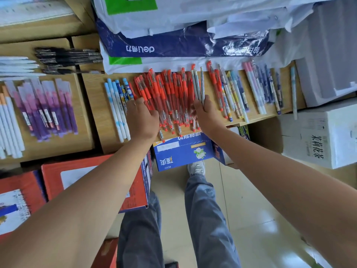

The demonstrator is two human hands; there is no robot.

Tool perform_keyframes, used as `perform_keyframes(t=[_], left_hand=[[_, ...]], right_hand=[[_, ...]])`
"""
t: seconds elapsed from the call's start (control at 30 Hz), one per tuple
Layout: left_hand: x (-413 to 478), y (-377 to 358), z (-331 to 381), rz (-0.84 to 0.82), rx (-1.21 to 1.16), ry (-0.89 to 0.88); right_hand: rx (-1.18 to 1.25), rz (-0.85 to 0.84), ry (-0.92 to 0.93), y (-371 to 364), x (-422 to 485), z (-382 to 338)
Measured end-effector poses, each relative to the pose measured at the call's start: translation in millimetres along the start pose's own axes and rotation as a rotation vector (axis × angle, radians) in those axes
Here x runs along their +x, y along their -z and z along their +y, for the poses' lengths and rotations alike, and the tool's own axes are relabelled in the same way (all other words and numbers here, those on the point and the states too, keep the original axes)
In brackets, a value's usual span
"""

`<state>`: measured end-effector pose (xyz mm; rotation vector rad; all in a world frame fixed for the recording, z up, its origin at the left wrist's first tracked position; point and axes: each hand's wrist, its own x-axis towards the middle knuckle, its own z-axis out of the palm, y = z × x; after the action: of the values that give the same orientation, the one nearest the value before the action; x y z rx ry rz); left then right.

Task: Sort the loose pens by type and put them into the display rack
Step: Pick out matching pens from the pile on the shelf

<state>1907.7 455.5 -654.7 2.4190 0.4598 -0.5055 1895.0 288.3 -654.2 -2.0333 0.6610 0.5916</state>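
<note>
Pens (197,84), three grey, gripped, right hand (205,113)

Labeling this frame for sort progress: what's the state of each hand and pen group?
left hand: rests on the red pens' left edge, grip unclear.
right hand: fingers grip a few grey pens.
red pens: loose overlapping pile on the shelf.
blue-white pens: lying side by side, left of the pile.
mixed pens: spread out, right of the pile.
purple pens: lined up, far left.

"deli" on the blue paper pack (173,46) (upside down), "RIO" on the blue carton (180,155), "茉莉花茶" on the white box (328,132).
</note>
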Motion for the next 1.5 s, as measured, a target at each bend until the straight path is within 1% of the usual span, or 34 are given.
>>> perform_keyframes(t=[0.17, 0.4, 0.57, 0.83, 0.97, 1.07, 1.27, 1.5], left_hand=[[3, 4, 5, 0.032, 0.000, 0.035], [6, -1, 9, 0.019, 0.001, 0.079], [11, -5, 10, 0.037, -0.043, 0.143], [13, -3, 9, 0.047, -0.086, 0.210], [14, -7, 13, 0.050, -0.049, 0.246], [13, -12, 17, 0.025, -0.031, 0.236], [14, -13, 13, 0.072, -0.014, 0.201], [15, -15, 12, 0.049, -0.005, 0.191]], right_hand=[[-0.011, -0.006, 0.004, 7, 5, -6], [-0.046, -0.051, 0.006, 6, 7, -11], [0.007, -0.037, -0.003, 9, 10, -8], [-0.035, -0.019, 0.006, 13, 11, -5], [-0.031, -0.023, -0.022, 16, 12, -1], [-0.025, -0.015, -0.020, 18, 13, 3], [-0.022, -0.021, -0.022, 20, 14, 4], [-0.045, -0.019, -0.007, 18, 16, 6]])
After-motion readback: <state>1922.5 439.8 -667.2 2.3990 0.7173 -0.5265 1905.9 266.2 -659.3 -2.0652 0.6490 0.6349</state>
